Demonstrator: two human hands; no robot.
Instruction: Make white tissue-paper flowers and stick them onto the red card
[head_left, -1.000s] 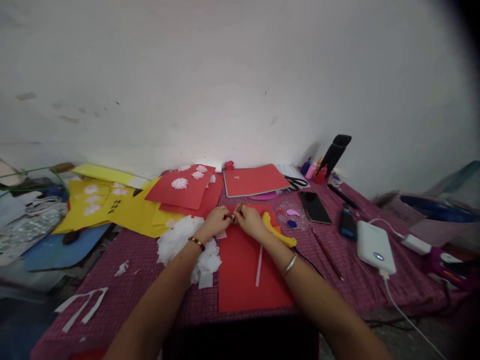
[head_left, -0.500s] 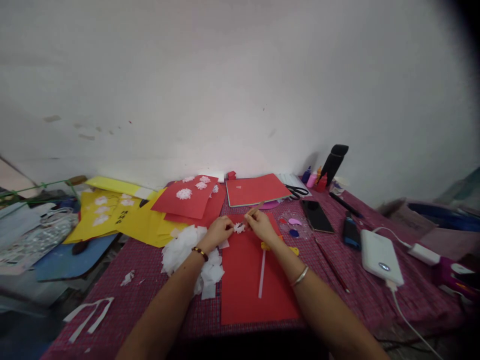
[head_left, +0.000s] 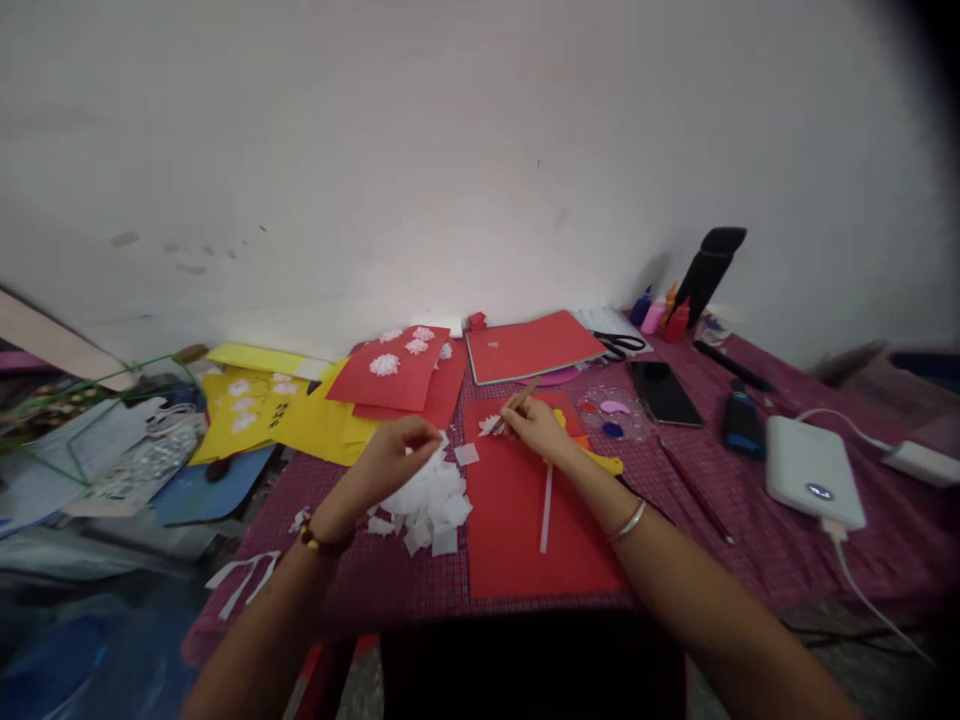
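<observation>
My right hand (head_left: 531, 425) grips a thin brown stick (head_left: 523, 394), its lower end at a small fringed white paper flower (head_left: 491, 425) on the red sheet (head_left: 517, 550). My left hand (head_left: 401, 455) hovers over a heap of white paper squares (head_left: 431, 500), its thumb and forefinger slightly apart with nothing seen between them. One loose white square (head_left: 466, 455) rests at the red sheet's left edge. Beneath my right forearm lies what looks like a yellow glue gun (head_left: 611, 463), with a pale stick (head_left: 547, 510) on the sheet.
Red cards with white paper flowers (head_left: 385, 365) and yellow sheets (head_left: 322, 420) lie at the back left. Toward the right are scissors (head_left: 619, 345), a palette (head_left: 615, 412), a phone (head_left: 665, 393), a pencil (head_left: 696, 490), paint bottles (head_left: 654, 315) and a cabled white power bank (head_left: 815, 472).
My left hand has moved from the paper flower leftward, over the white squares. My right hand stays at the flower with the stick. The view has shifted a little.
</observation>
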